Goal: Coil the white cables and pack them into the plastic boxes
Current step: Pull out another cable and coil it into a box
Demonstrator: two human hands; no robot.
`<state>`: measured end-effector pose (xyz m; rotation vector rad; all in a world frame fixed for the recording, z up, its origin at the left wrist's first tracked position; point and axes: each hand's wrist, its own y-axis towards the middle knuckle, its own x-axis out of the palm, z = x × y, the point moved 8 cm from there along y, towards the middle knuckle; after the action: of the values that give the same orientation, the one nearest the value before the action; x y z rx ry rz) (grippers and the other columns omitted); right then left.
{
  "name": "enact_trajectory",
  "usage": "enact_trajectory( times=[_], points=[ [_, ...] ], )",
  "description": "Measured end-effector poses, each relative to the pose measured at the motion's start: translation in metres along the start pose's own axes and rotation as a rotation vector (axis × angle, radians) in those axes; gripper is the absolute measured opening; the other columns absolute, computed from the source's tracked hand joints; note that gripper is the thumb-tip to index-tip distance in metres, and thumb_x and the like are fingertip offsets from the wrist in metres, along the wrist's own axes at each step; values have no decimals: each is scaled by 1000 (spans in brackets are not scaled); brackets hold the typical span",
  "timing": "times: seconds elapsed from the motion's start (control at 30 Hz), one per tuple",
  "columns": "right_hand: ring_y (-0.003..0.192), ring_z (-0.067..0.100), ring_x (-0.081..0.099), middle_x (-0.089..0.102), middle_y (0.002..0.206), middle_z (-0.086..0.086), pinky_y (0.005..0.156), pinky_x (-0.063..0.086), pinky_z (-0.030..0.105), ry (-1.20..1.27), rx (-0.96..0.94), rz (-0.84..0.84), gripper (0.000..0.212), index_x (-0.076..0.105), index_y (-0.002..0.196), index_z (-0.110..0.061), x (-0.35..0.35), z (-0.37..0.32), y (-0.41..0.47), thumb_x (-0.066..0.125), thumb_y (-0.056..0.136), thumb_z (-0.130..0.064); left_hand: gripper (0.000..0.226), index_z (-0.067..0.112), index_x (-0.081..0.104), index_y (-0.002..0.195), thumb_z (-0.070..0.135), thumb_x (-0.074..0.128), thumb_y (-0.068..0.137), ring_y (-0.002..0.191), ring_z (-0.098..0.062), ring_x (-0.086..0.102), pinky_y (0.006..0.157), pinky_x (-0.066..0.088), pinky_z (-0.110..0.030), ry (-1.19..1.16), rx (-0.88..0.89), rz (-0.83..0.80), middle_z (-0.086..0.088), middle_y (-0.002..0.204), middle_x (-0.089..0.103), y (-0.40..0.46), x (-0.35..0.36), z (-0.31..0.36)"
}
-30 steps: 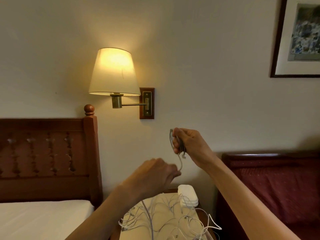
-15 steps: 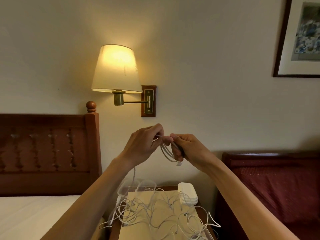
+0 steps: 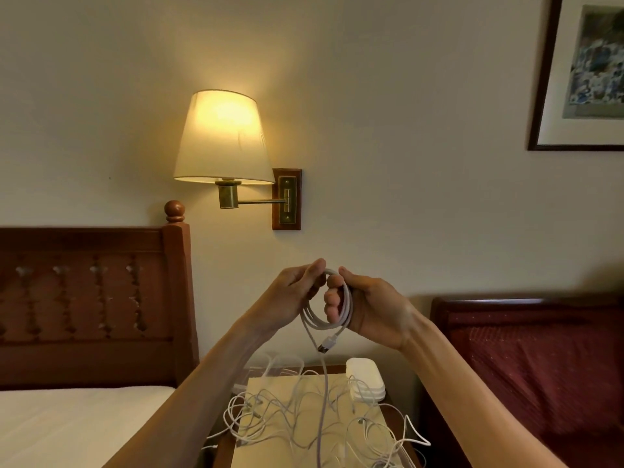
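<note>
— Since a moment ago, the left hand is meeting the right hand in front of the wall, where before it was reaching low toward the table; the coil is looking rounder now.

— What is each hand doing?

— Seen from the head camera, the right hand is gripping the coil, its fingers curling through the loops. The left hand is pinching the top of the same coil, thumb and fingertips closing on the strand just beside the right thumb.

— And the rest of the cable?

— A plug end is hanging just below the right hand, and one long strand is dropping from the coil down into the loose cables spreading over the table beneath both hands. White plastic boxes are sitting stacked below the right hand, near the wall.

— What could go wrong?

— I'd judge the hanging strand is running through that tangle, so further winding may be snagging other cables and dragging them up or off the edge. Loosening the right-hand grip could also be letting the loops spring apart.
</note>
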<state>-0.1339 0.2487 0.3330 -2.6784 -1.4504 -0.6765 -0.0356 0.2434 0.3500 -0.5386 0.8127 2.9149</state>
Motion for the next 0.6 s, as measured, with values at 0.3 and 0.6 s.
enact_trajectory(
  times=[0.3,0.6],
  points=[
    [44,8,23,27,52,-7,43,24,21,-40,-119,162,38,49,77,-15,-18,-20,-2,26,106,-25,43,7,68,89,39,42,100,58,-2,48,60,39,-18,177,97,85,11,64,58,3,-18,-10],
    [45,8,18,20,56,-8,44,26,20,59,-203,267,35,49,79,-15,-41,-53,-15,29,105,-26,32,31,57,72,45,40,96,55,-7,50,56,40,-30,532,86,225,10,61,56,-27,-65,-95]
  ],
)
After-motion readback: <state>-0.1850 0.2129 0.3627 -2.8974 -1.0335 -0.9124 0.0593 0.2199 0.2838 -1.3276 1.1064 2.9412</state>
